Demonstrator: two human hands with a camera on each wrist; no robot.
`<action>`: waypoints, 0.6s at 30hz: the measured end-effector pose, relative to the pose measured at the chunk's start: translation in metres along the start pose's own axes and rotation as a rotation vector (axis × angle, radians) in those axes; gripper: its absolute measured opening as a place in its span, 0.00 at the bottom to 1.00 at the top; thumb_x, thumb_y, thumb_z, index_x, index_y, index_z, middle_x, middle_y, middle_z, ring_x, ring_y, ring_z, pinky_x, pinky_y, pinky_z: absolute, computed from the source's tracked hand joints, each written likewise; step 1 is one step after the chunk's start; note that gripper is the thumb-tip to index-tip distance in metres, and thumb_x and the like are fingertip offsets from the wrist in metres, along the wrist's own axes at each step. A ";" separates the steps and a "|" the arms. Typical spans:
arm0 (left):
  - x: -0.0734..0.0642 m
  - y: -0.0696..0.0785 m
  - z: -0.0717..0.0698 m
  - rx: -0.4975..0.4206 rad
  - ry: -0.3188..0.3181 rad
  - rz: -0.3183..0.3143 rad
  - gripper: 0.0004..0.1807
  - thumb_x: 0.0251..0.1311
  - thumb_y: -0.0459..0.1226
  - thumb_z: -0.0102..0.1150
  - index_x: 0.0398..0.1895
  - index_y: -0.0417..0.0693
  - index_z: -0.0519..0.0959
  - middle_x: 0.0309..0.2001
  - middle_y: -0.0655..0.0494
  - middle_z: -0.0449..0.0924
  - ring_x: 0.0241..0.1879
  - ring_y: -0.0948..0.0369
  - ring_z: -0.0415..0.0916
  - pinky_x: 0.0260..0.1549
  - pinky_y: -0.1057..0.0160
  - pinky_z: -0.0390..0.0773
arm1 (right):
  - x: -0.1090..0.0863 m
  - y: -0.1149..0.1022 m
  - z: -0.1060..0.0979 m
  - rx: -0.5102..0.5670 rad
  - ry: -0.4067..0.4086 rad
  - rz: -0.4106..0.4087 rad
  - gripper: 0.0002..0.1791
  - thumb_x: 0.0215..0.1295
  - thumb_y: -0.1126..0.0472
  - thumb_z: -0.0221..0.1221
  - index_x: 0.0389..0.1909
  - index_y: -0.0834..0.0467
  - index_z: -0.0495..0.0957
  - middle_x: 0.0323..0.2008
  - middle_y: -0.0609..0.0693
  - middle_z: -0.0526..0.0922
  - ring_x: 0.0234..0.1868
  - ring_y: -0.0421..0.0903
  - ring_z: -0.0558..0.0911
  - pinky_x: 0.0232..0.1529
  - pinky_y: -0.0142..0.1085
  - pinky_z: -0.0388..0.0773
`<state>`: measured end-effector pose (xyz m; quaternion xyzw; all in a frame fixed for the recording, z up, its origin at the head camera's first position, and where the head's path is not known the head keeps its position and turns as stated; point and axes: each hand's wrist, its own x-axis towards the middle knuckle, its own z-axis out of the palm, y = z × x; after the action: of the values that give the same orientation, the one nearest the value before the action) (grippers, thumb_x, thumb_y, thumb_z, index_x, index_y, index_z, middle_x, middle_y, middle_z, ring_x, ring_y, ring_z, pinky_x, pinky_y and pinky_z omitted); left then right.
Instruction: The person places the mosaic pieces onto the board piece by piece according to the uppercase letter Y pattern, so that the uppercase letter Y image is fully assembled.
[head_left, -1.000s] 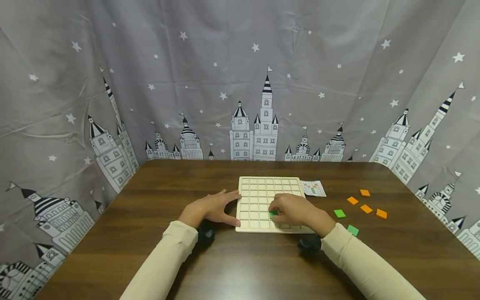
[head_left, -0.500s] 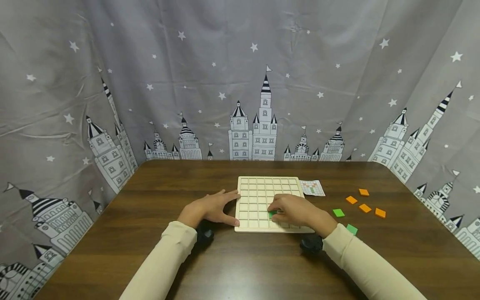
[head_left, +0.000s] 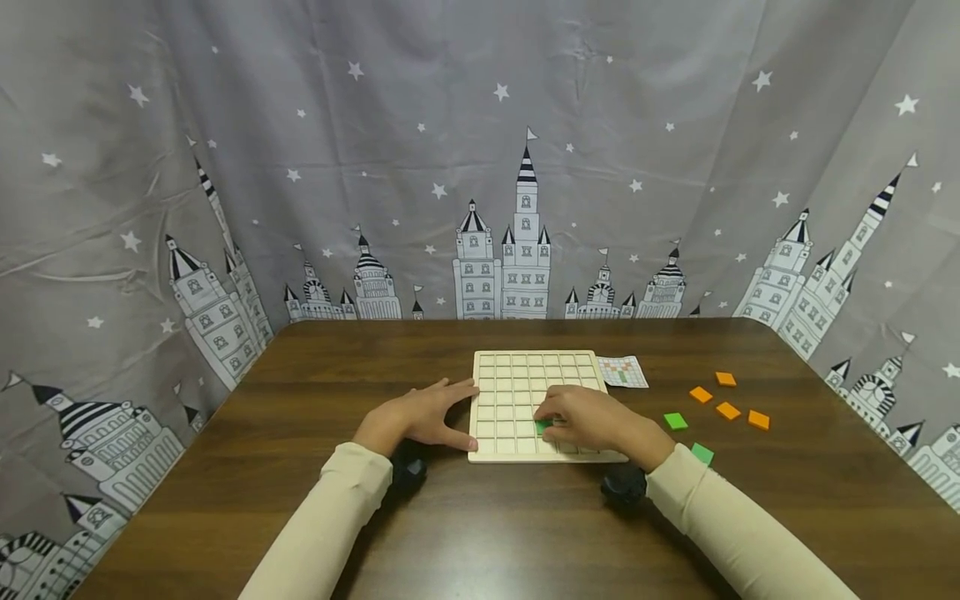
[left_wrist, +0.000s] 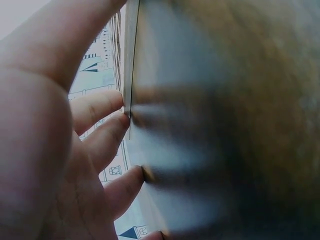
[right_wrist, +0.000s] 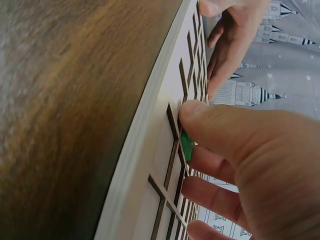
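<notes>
A pale wooden grid board (head_left: 498,412) lies on the brown table in the head view. My right hand (head_left: 583,414) is over its lower right part, pinching a green square tile (right_wrist: 187,145) between thumb and forefinger right at the grid's ridges. The other right fingers reach down onto the board, seen in the right wrist view. At the board's left edge is my left hand (head_left: 415,416), fingers spread, with the thumb and a fingertip touching that edge. The left wrist view shows its fingertips along the board's side and the table surface.
A small card with a printed coloured grid (head_left: 624,372) lies at the board's upper right corner. Farther right are two loose green tiles, one nearer (head_left: 702,454) and one farther (head_left: 676,421). Several orange tiles (head_left: 727,411) lie beyond them. A grey castle-print curtain (head_left: 390,150) hangs behind.
The whole head view shifts slightly left and up. Both hands and the green tile keep nearly the same place on the board.
</notes>
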<state>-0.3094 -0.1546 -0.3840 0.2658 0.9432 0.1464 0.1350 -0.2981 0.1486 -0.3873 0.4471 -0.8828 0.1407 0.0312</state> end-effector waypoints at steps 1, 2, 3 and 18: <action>0.000 0.000 0.000 -0.001 -0.002 0.001 0.52 0.55 0.61 0.70 0.79 0.53 0.60 0.80 0.53 0.50 0.77 0.41 0.43 0.65 0.26 0.49 | 0.000 0.000 0.000 0.000 0.002 -0.005 0.12 0.64 0.59 0.70 0.47 0.58 0.87 0.41 0.46 0.81 0.42 0.42 0.81 0.46 0.39 0.80; 0.000 0.001 0.000 -0.004 -0.005 0.001 0.52 0.55 0.61 0.70 0.79 0.53 0.60 0.80 0.53 0.50 0.77 0.41 0.43 0.64 0.26 0.49 | 0.000 0.000 0.000 -0.002 0.002 -0.007 0.12 0.64 0.59 0.70 0.47 0.58 0.87 0.41 0.46 0.81 0.42 0.42 0.81 0.46 0.39 0.80; -0.001 0.001 0.000 -0.006 -0.009 -0.001 0.52 0.55 0.61 0.70 0.79 0.54 0.60 0.80 0.54 0.49 0.77 0.42 0.42 0.65 0.26 0.48 | -0.001 0.000 0.000 0.000 0.002 -0.011 0.12 0.64 0.59 0.69 0.47 0.58 0.87 0.41 0.46 0.81 0.42 0.41 0.81 0.45 0.39 0.80; 0.002 0.001 -0.002 0.006 -0.020 0.006 0.52 0.55 0.61 0.70 0.79 0.52 0.60 0.80 0.52 0.50 0.77 0.41 0.42 0.64 0.26 0.50 | -0.057 0.041 -0.042 -0.043 0.034 0.178 0.16 0.67 0.61 0.66 0.53 0.62 0.84 0.46 0.52 0.83 0.42 0.48 0.81 0.45 0.47 0.80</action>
<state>-0.3116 -0.1536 -0.3819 0.2704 0.9415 0.1415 0.1431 -0.3002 0.2275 -0.3669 0.3639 -0.9211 0.1316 0.0430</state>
